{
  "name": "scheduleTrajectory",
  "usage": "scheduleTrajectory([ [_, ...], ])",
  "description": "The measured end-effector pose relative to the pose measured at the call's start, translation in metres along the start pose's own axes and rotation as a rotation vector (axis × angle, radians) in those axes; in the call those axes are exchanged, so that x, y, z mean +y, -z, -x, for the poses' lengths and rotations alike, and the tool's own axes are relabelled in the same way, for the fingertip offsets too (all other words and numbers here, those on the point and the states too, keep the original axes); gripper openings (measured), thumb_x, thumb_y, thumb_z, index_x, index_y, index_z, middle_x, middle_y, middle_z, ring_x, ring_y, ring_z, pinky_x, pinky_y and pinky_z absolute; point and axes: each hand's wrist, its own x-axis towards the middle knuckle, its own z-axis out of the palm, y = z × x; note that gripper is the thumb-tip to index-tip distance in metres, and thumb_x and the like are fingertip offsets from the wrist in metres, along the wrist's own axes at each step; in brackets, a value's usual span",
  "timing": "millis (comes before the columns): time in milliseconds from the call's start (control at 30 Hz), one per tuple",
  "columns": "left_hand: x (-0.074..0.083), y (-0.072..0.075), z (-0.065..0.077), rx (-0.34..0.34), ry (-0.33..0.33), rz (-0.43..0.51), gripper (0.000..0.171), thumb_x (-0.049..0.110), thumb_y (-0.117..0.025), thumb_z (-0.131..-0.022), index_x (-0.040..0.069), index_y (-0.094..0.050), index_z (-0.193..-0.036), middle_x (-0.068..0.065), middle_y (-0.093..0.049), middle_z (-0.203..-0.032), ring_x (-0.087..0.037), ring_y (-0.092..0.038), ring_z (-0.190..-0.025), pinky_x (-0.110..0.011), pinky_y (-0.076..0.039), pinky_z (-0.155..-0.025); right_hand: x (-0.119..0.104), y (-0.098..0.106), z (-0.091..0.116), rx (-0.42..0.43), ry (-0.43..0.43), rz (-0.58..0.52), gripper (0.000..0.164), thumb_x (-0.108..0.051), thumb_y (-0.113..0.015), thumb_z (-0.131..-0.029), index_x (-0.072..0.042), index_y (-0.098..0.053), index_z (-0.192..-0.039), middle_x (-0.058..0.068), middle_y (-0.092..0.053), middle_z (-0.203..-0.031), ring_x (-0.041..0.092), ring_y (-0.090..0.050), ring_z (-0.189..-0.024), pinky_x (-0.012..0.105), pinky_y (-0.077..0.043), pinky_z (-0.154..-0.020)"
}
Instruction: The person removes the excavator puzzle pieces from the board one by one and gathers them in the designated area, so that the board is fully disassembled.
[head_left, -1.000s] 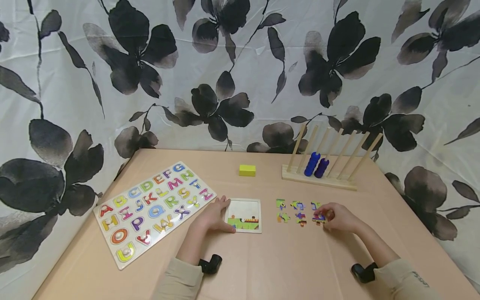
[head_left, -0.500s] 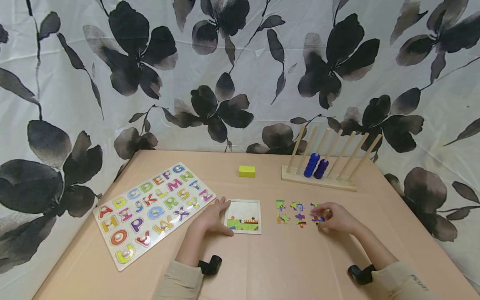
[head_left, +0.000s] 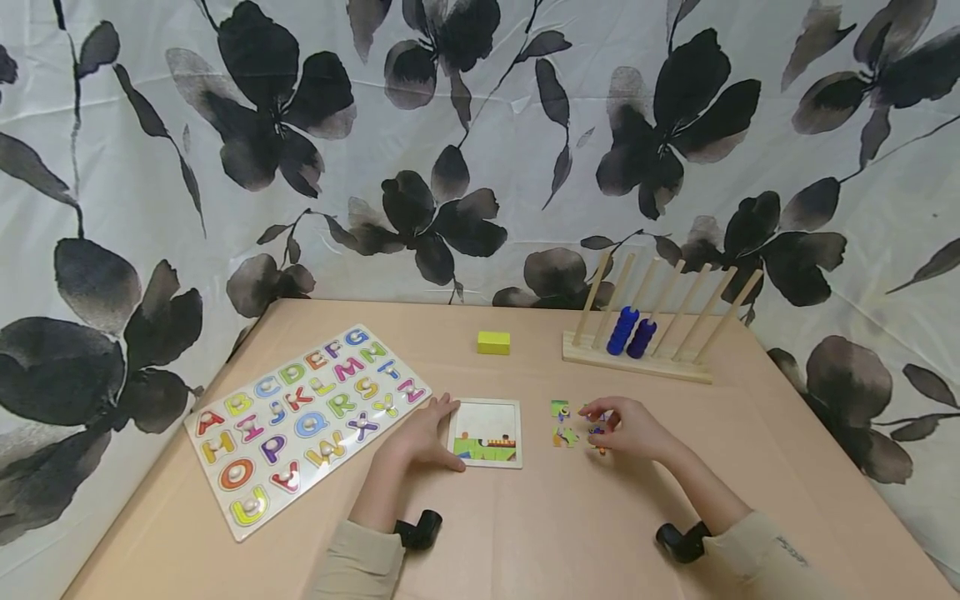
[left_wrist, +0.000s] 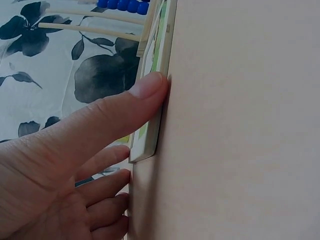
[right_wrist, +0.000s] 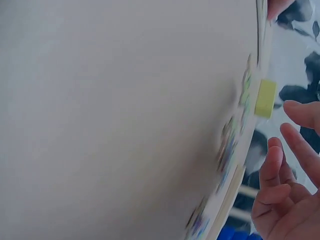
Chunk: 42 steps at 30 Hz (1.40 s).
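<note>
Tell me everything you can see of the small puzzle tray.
The puzzle tray is a squarish, shallow tray with a pale rim that looks wooden. It lies flat on the table, between the letter board and the loose puzzle pieces. Its near part shows a mostly green picture; its far part is plain white. The left hand touches it at the left, thumb on its near edge.

puzzle pieces [right_wrist: 227, 146] blurred, sleeves [head_left: 358, 560] cut off

2 close wrist views share the downward head view's tabletop [head_left: 555, 525].
</note>
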Motion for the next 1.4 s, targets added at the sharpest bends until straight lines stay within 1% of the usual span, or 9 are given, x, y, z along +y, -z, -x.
scheduleTrajectory([
  [167, 0.000, 0.001, 0.000, 0.004, 0.001, -0.005, 0.096, 0.022, -0.087, -0.057, 0.002, -0.039, -0.137, -0.017, -0.025, -0.147, -0.037, -0.016, -0.136, -0.048, -0.020, -0.108, -0.015, -0.015, -0.013, -0.018, 0.009, -0.040, 0.033, -0.005, -0.071, -0.073, 0.002, -0.063, -0.104, 0.013, -0.059, -0.089, 0.013, -0.048, -0.060, 0.021, -0.041, -0.041],
  [367, 0.000, 0.000, 0.000, 0.010, 0.001, -0.003, 0.096, 0.022, -0.088, -0.056, 0.003, -0.039, -0.137, -0.017, -0.025, -0.147, -0.037, -0.016, -0.135, -0.048, -0.020, -0.108, -0.035, -0.035, -0.029, -0.042, 0.014, -0.043, 0.034, -0.008, -0.072, -0.074, 0.000, -0.064, -0.106, 0.011, -0.060, -0.090, 0.014, -0.049, -0.065, 0.020, -0.041, -0.051],
  [567, -0.002, -0.001, -0.001, 0.016, -0.003, -0.007, 0.097, 0.023, -0.088, -0.056, 0.003, -0.039, -0.137, -0.017, -0.026, -0.147, -0.037, -0.017, -0.135, -0.047, -0.020, -0.108, -0.053, -0.053, -0.044, -0.068, 0.017, -0.052, 0.033, -0.009, -0.073, -0.074, -0.003, -0.065, -0.105, 0.008, -0.059, -0.089, 0.016, -0.048, -0.065, 0.020, -0.040, -0.051],
  [767, -0.002, -0.001, -0.001, -0.003, -0.001, -0.021, 0.096, 0.025, -0.087, -0.058, 0.005, -0.038, -0.138, -0.016, -0.025, -0.147, -0.036, -0.016, -0.135, -0.048, -0.020, -0.108, -0.065, -0.071, -0.058, -0.105, 0.030, -0.049, 0.035, -0.014, -0.076, -0.074, -0.004, -0.065, -0.105, 0.006, -0.059, -0.088, 0.014, -0.048, -0.062, 0.019, -0.039, -0.050],
  [867, -0.001, 0.001, 0.000, 0.002, -0.011, -0.033, 0.096, 0.025, -0.087, -0.057, 0.004, -0.039, -0.137, -0.018, -0.026, -0.147, -0.037, -0.017, -0.135, -0.049, -0.021, -0.108, -0.071, -0.079, -0.063, -0.126, 0.047, -0.040, 0.035, -0.013, -0.076, -0.073, -0.003, -0.065, -0.105, 0.004, -0.059, -0.086, 0.014, -0.048, -0.061, 0.019, -0.040, -0.051],
  [1000, 0.000, 0.002, 0.000, 0.008, -0.015, -0.036, 0.096, 0.025, -0.088, -0.056, 0.004, -0.040, -0.137, -0.019, -0.027, -0.146, -0.038, -0.018, -0.134, -0.049, -0.021, -0.108, -0.078, -0.088, -0.069, -0.159, 0.038, -0.028, 0.035, -0.013, -0.076, -0.073, -0.004, -0.065, -0.105, 0.002, -0.059, -0.084, 0.013, -0.048, -0.063, 0.019, -0.040, -0.053],
  [1200, -0.001, 0.002, 0.001, 0.003, -0.010, -0.034, 0.095, 0.025, -0.087, -0.057, 0.005, -0.040, -0.137, -0.017, -0.026, -0.147, -0.038, -0.017, -0.135, -0.049, -0.022, -0.107, -0.085, -0.100, -0.077, -0.205, 0.038, -0.005, 0.037, -0.013, -0.078, -0.071, -0.003, -0.064, -0.103, 0.003, -0.058, -0.081, 0.012, -0.048, -0.063, 0.019, -0.040, -0.052],
  [1267, -0.001, 0.002, 0.000, 0.004, -0.015, -0.029, 0.095, 0.024, -0.087, -0.057, 0.004, -0.040, -0.137, -0.018, -0.026, -0.147, -0.038, -0.017, -0.135, -0.049, -0.021, -0.108, -0.087, -0.103, -0.078, -0.221, 0.024, -0.004, 0.038, -0.013, -0.079, -0.070, -0.003, -0.064, -0.103, 0.003, -0.057, -0.080, 0.011, -0.047, -0.064, 0.019, -0.040, -0.052],
  [1400, -0.001, 0.002, 0.001, 0.000, -0.018, -0.019, 0.095, 0.023, -0.087, -0.057, 0.003, -0.040, -0.137, -0.018, -0.026, -0.147, -0.038, -0.016, -0.135, -0.049, -0.021, -0.108, -0.092, -0.107, -0.081, -0.236, 0.031, 0.031, 0.034, -0.010, -0.080, -0.067, -0.001, -0.064, -0.096, 0.005, -0.056, -0.077, 0.010, -0.045, -0.062, 0.019, -0.038, -0.052],
])
